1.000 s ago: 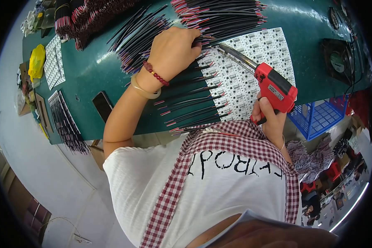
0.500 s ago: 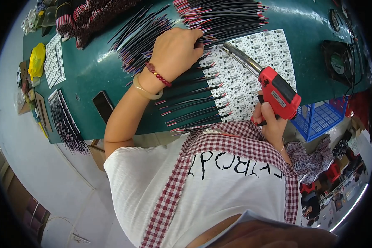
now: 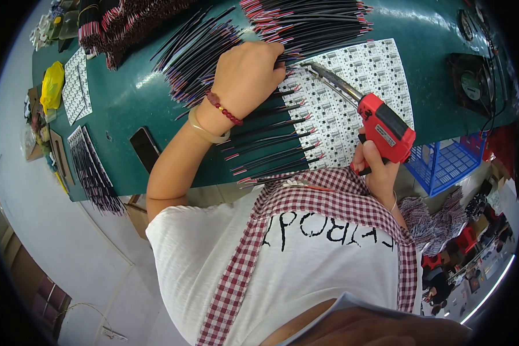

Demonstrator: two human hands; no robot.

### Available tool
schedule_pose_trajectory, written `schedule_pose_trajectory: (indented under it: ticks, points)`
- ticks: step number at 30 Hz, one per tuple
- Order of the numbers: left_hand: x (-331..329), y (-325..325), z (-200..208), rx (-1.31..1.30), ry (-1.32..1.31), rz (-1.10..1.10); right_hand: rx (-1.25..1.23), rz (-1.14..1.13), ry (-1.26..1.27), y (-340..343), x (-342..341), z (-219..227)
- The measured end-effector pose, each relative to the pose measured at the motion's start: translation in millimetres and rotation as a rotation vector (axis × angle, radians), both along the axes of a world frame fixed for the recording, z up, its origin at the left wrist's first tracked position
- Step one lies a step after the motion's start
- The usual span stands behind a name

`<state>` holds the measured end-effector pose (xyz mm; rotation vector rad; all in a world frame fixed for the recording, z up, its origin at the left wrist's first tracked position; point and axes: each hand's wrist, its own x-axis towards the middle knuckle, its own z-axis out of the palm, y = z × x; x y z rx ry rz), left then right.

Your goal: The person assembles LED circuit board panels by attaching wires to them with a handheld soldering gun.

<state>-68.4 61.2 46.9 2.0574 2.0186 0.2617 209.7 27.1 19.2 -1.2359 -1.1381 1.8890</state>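
My right hand (image 3: 380,170) is wrapped round the grip of a red and black soldering gun (image 3: 386,128). Its metal tip points up and left, close to the left edge of a white circuit-board sheet (image 3: 380,69). Just left of that tip, my left hand (image 3: 249,70) is closed in a pinch on a black wire, mostly hidden by the fingers. Below this hand, a row of black wires (image 3: 265,140) with red and white ends lies against the sheet's left edge. Whether the tip touches the wire is too small to tell.
Piles of black wires (image 3: 199,57) lie beyond and left of my left hand, with another bundle (image 3: 311,23) at the far side. A phone (image 3: 145,149) rests on the green table (image 3: 132,104). A fan (image 3: 473,83) stands right; a blue crate (image 3: 444,167) is below the edge.
The soldering gun has shifted slightly left, and its tip is a little nearer my left hand. My left hand has moved only a touch to the right.
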Motion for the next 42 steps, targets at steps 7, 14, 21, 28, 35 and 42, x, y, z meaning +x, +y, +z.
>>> schedule_pose_trajectory:
  ticks: [7, 14, 21, 28, 35, 42]
  points:
    - [5.2, -3.6, -0.7, -0.005, 0.057, 0.034, -0.013, 0.002, 0.021, -1.6, -0.8, -6.3]
    - [3.5, -1.1, 1.2, -0.032, 0.083, 0.002, -0.013, 0.016, 0.029, 1.7, -7.5, -7.2]
    - [3.6, 2.8, 4.7, -0.045, 0.126, -0.034, -0.01, 0.032, 0.007, -0.1, -9.4, -5.6]
    - [5.1, 2.6, 0.7, -0.062, 0.197, -0.011, -0.094, -0.032, 0.039, 0.5, -14.9, 1.2]
    - [6.1, 2.2, 1.5, -0.032, 0.201, -0.019, -0.02, 0.051, 0.051, 2.7, -13.6, -6.8]
    - [4.8, 1.1, 3.9, -0.063, 0.229, -0.002, -0.118, -0.109, 0.118, 1.5, -13.9, 1.5]
